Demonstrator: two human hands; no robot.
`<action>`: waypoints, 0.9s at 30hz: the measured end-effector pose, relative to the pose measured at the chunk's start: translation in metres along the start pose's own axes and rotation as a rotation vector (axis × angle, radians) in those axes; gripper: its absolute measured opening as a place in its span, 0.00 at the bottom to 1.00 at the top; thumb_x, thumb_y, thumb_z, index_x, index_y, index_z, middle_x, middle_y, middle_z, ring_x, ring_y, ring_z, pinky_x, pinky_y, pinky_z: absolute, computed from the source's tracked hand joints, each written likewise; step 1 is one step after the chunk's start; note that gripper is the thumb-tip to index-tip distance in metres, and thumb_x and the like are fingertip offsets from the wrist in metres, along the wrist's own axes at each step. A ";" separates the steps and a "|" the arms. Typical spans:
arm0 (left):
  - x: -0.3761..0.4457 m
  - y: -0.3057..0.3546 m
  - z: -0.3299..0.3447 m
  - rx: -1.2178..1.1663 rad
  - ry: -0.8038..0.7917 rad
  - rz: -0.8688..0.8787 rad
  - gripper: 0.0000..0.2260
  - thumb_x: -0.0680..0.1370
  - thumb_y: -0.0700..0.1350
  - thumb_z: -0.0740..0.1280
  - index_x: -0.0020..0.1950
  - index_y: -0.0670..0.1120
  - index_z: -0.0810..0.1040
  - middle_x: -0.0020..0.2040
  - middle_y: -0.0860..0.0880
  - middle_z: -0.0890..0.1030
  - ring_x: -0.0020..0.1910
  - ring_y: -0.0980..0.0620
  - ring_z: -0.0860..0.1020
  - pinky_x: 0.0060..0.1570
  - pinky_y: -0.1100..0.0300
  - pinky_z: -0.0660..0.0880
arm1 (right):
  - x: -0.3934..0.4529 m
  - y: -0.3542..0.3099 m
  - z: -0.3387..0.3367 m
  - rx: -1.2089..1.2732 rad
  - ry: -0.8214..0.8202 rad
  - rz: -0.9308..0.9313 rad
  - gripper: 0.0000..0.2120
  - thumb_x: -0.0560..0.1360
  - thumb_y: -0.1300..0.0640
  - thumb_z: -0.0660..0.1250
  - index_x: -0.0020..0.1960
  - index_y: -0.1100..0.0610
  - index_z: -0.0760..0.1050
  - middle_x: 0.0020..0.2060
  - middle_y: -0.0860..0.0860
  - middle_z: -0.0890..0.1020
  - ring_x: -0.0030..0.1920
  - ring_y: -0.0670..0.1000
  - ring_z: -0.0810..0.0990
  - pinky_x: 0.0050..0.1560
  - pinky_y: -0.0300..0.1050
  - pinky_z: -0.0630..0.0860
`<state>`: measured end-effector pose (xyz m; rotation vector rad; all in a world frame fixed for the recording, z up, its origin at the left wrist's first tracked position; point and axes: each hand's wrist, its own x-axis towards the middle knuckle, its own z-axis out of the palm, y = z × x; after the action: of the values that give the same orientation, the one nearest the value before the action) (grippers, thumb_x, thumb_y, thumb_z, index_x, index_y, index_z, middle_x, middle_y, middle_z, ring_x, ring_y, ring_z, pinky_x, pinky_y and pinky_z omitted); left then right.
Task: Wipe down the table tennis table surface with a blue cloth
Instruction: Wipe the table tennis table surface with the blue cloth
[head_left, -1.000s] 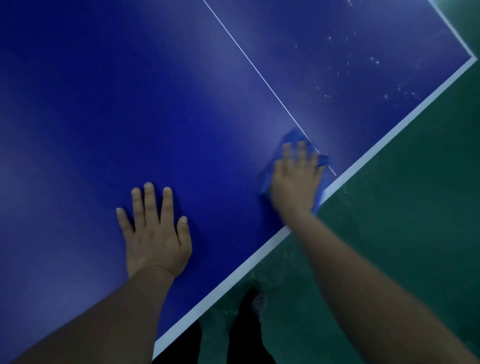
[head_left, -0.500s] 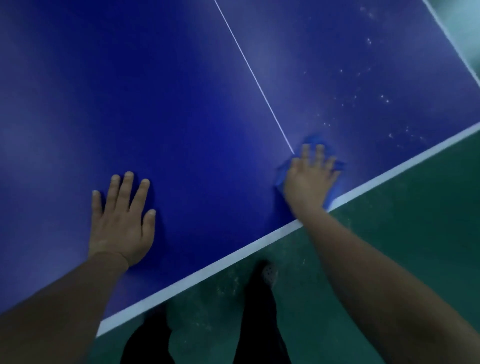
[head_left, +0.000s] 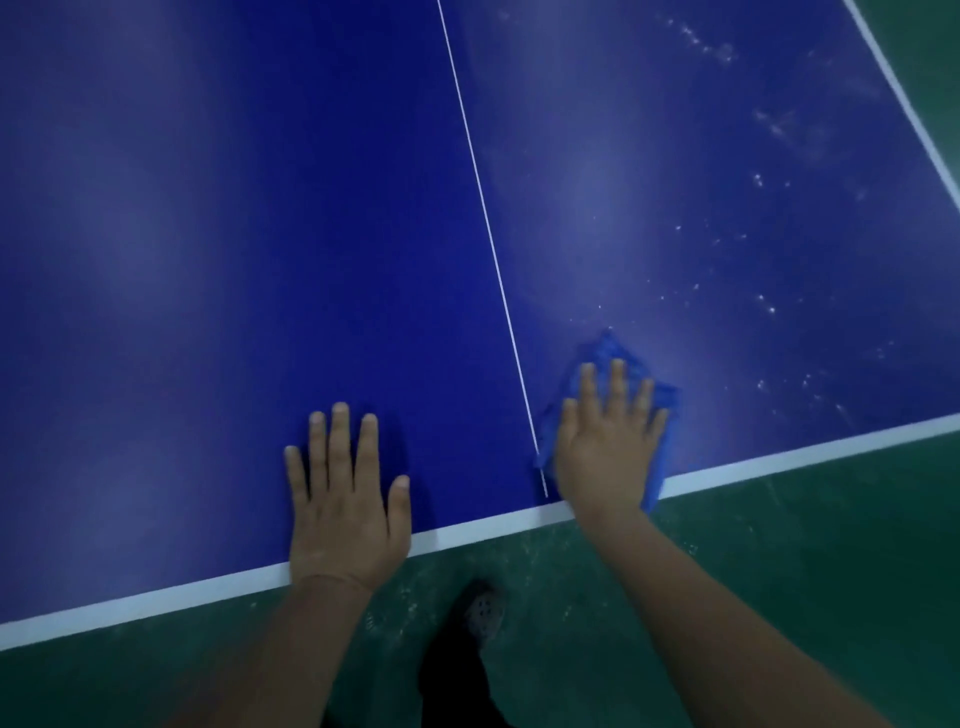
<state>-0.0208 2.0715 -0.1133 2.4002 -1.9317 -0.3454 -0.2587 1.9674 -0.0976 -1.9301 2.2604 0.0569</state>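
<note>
**Inspector:** Starting with the cloth (head_left: 618, 374): it lies flat on the table (head_left: 234, 260), just right of the centre line (head_left: 480, 192), with one corner reaching the white end line (head_left: 779, 452) at the near edge.

**Clerk:** And what holds it?

**Inspector:** The right hand (head_left: 605, 441) lies on top, palm down, fingers straight and slightly spread. Nothing is pinched or curled round; it presses the cloth to the surface. I judge this suits a wiping stroke, since a flat palm spreads pressure across the whole pad.

**Clerk:** The other hand?

**Inspector:** The left hand (head_left: 345, 499) is flat on bare table left of the centre line, its heel over the end line, fingers straight, holding nothing. It appears to brace the person leaning over the table.

**Clerk:** Condition of the surface?

**Inspector:** White specks (head_left: 769, 306) are scattered across the right half, beyond and right of the cloth. The left half shows none that I can see. That right area likely remains to be wiped.

**Clerk:** Anything else?

**Inspector:** Green floor (head_left: 779, 571) below the edge, and one shoe (head_left: 483, 613) between the forearms.
</note>
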 end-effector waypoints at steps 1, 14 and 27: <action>0.000 -0.001 0.002 0.010 0.019 0.007 0.32 0.82 0.58 0.48 0.81 0.42 0.50 0.83 0.42 0.47 0.82 0.43 0.44 0.77 0.42 0.41 | -0.007 -0.024 0.005 -0.023 0.002 -0.134 0.26 0.84 0.43 0.47 0.81 0.47 0.53 0.81 0.51 0.51 0.80 0.62 0.47 0.78 0.65 0.45; -0.001 -0.002 0.002 0.032 -0.017 0.043 0.30 0.81 0.56 0.48 0.81 0.44 0.59 0.82 0.42 0.54 0.81 0.43 0.48 0.77 0.36 0.48 | 0.181 0.012 -0.019 -0.065 0.072 -0.047 0.28 0.81 0.44 0.47 0.80 0.50 0.59 0.80 0.55 0.57 0.78 0.66 0.54 0.74 0.71 0.52; 0.001 -0.001 0.000 0.028 -0.019 0.027 0.30 0.81 0.56 0.47 0.80 0.44 0.59 0.82 0.42 0.55 0.81 0.43 0.48 0.77 0.38 0.45 | 0.018 0.025 0.004 -0.078 -0.011 -0.650 0.25 0.82 0.45 0.50 0.77 0.49 0.66 0.77 0.54 0.65 0.77 0.64 0.61 0.73 0.69 0.59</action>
<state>-0.0199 2.0712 -0.1135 2.3933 -1.9879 -0.3435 -0.2856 1.9547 -0.1067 -2.5880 1.5383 0.0714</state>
